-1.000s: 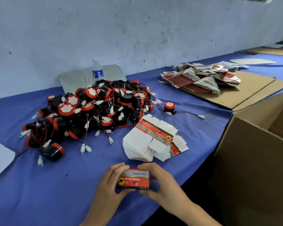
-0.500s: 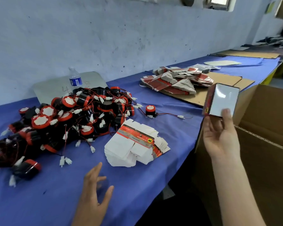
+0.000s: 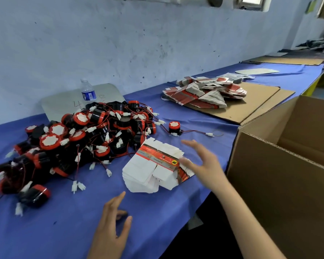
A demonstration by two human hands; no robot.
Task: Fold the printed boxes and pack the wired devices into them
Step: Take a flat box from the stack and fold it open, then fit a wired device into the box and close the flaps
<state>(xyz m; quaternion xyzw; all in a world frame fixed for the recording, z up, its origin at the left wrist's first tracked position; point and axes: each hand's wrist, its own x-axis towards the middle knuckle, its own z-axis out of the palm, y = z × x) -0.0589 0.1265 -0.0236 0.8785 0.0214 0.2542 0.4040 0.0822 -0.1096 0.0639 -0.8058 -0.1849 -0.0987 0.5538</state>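
Observation:
A stack of flat printed boxes (image 3: 153, 167), white with a red and orange band, lies on the blue table (image 3: 64, 221) in front of me. My right hand (image 3: 204, 163) hovers open at the stack's right edge, fingers spread, holding nothing. My left hand (image 3: 112, 227) is open low over the cloth near the front edge, empty. A large heap of black and red wired devices (image 3: 79, 143) with white connectors fills the left of the table. One single device (image 3: 174, 127) sits apart behind the stack, its wire trailing right.
A big open cardboard carton (image 3: 281, 176) stands at the right, beside the table edge. A second pile of flat boxes (image 3: 204, 92) rests on cardboard sheets (image 3: 251, 103) further back. A water bottle (image 3: 87, 92) stands against the wall behind the devices.
The folded box held in both hands, then carried by my right hand over the carton, is gone from view. My right hand has come back empty to the flat stack.

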